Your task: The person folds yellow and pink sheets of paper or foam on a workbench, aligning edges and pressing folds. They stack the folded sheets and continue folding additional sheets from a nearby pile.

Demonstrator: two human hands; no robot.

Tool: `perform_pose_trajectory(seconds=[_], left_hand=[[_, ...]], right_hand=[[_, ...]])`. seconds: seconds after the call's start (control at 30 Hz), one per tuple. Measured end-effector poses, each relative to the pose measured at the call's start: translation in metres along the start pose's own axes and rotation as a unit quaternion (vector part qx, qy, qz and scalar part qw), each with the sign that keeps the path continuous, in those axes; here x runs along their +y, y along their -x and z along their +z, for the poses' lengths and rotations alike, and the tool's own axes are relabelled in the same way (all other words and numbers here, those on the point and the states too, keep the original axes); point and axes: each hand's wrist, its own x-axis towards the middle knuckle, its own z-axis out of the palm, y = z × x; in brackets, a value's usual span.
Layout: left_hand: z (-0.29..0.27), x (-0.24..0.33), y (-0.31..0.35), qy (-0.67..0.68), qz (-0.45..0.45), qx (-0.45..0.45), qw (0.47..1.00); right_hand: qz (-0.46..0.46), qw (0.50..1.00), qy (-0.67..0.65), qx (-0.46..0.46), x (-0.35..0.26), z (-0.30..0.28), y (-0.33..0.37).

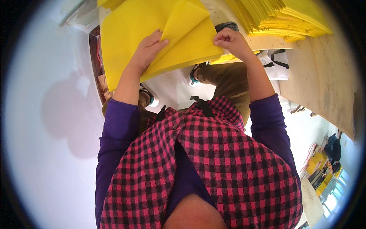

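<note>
Yellow cloth sheets (pixel 126 38), smooth and with a slanting fold across the top one, lie in front of me at the top of the view. My left hand (pixel 150 50) rests on the yellow cloth beside that fold, its thumb apart from its stretched fingers. At the right edge of the cloth, my right hand (pixel 233 42) pinches the corner between thumb and fingertips. Part of what lies beneath the folded layer is hidden.
A tall stack of folded yellow cloth (pixel 286 19) sits on a wooden table (pixel 320 72) to the right. Below it hangs a white bag (pixel 277 65) with black straps. A pale wall (pixel 49 126) stands close on my left. Another person (pixel 334 149) is far off at lower right.
</note>
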Motion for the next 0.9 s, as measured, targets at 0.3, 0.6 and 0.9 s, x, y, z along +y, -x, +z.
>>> perform_pose_trajectory(seconds=[0.3, 0.6, 0.9], left_hand=[[0.001, 0.004, 0.002, -0.077, 0.023, 0.012, 0.997], [0.002, 0.009, 0.008, 0.037, 0.019, -0.07, 0.997], [-0.004, -0.008, 0.002, 0.015, -0.006, -0.029, 0.999]], right_hand=[[-0.129, 0.98, 0.154, 0.003, -0.045, -0.019, -0.042], [-0.14, 0.972, 0.186, 0.036, -0.074, 0.0, -0.097], [-0.091, 0.982, 0.128, 0.104, -0.049, -0.015, -0.042]])
